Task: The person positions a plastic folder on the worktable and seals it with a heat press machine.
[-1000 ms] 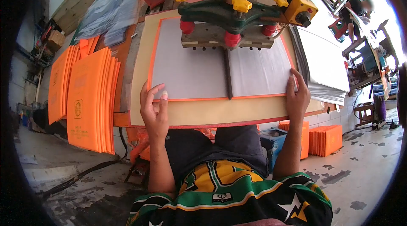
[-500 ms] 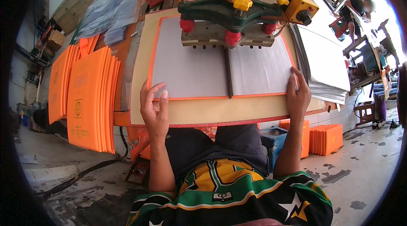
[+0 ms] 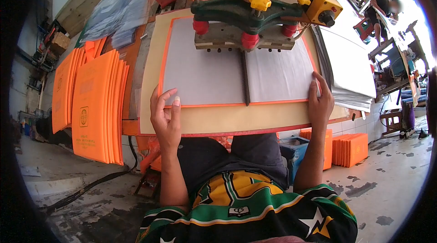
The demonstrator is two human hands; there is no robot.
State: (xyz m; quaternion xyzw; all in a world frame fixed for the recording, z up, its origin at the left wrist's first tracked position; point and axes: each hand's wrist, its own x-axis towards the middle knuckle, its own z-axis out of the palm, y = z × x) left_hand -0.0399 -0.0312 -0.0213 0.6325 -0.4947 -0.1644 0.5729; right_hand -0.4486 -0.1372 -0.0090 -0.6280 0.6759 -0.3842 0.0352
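An orange cover [image 3: 207,105] lies spread flat with grey-white sheets [image 3: 205,74] on it, and a dark strip [image 3: 246,79] runs down its middle. It rests on a cream board [image 3: 227,119] with a red front edge. My left hand [image 3: 166,117] is at the cover's lower left corner, thumb and fingers apart. At the right edge, my right hand [image 3: 321,99] touches the cover with its fingers stretched out. Above the far part of the cover stands a press head [image 3: 246,38] with yellow knobs; it hides some of the sheets.
Printed orange covers [image 3: 98,106] stand stacked at left, near clear plastic sheets [image 3: 118,6]. White sheets [image 3: 348,65] are piled at right beside a yellow control box [image 3: 324,7]. More orange covers [image 3: 349,149] sit on the floor. Another person [image 3: 382,13] is at the far right.
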